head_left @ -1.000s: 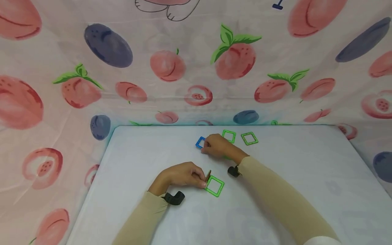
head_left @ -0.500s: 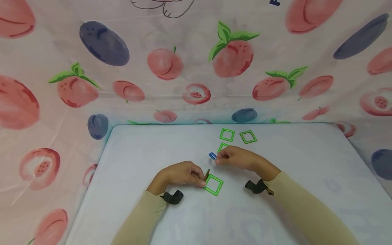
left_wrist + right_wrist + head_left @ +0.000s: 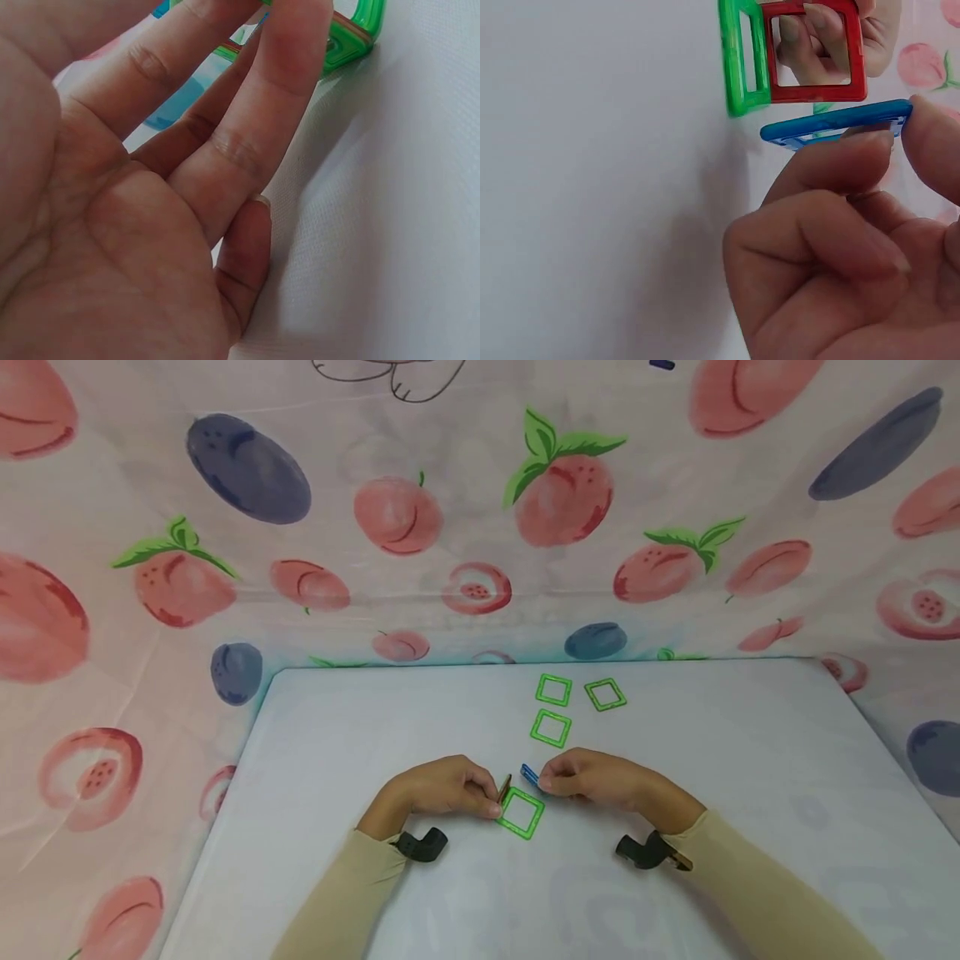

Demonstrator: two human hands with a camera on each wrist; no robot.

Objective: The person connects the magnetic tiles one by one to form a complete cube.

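Note:
In the head view my left hand (image 3: 446,787) pinches a red square magnetic tile (image 3: 817,94), which stands on edge along the left side of a green square tile (image 3: 536,822) lying on the table. The red and green tiles meet at a corner in the right wrist view. My right hand (image 3: 600,778) pinches a blue square magnetic tile (image 3: 836,120) between thumb and fingers. Tilted, the blue tile is held just right of the red one, apart from it. In the left wrist view, fingers hide most of the tiles.
Several more green square tiles lie farther back on the white table (image 3: 360,727): one nearer tile (image 3: 534,727), one behind it (image 3: 553,703), and one to the right (image 3: 615,703). A fruit-patterned cloth (image 3: 337,643) hangs behind the table.
My right hand has lifted the blue tile from the back of the table and brought it forward and right, close to the green and red tiles. My left hand has stayed in place.

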